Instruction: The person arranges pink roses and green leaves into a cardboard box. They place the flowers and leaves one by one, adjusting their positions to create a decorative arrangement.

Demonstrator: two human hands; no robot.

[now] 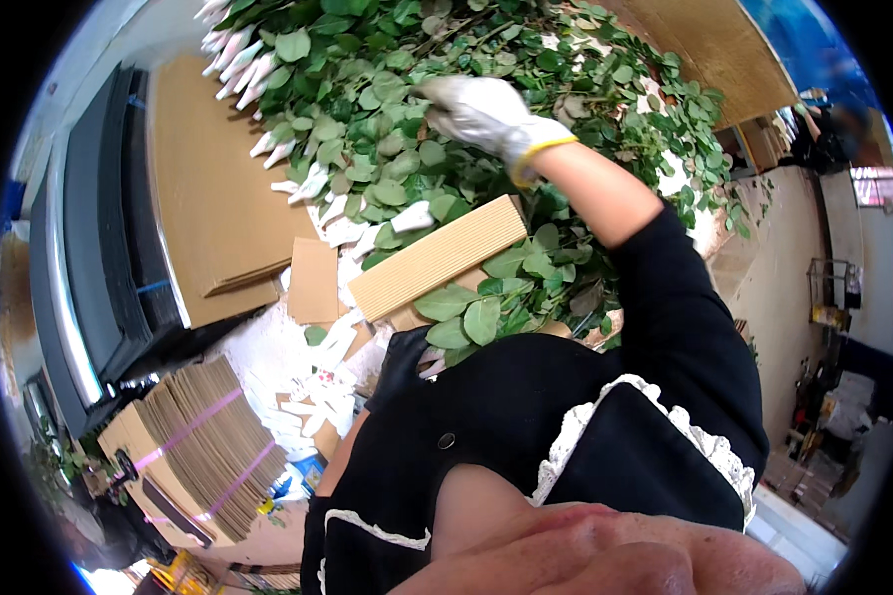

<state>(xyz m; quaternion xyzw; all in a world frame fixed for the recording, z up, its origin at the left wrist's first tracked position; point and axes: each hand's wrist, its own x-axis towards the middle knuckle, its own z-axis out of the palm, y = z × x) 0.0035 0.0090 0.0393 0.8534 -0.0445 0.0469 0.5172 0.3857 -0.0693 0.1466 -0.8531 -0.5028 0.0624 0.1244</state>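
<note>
Black clothing (511,407) kept clear, leafy stems (395,165) are best handled lightly; left grip (401,363) and right grip (478,112) closure cannot be told.

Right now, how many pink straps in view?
2, both on the cardboard stack at lower left: an upper strap and a lower strap. Others may be hidden.

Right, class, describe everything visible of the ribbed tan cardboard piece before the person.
The ribbed cardboard piece is a long, tan rectangle with fine parallel ridges, apparently unbent. It lies aslant, right end farther from the person, amid green leaves. The black-gloved left hand is near its left end; contact is unclear.
</note>
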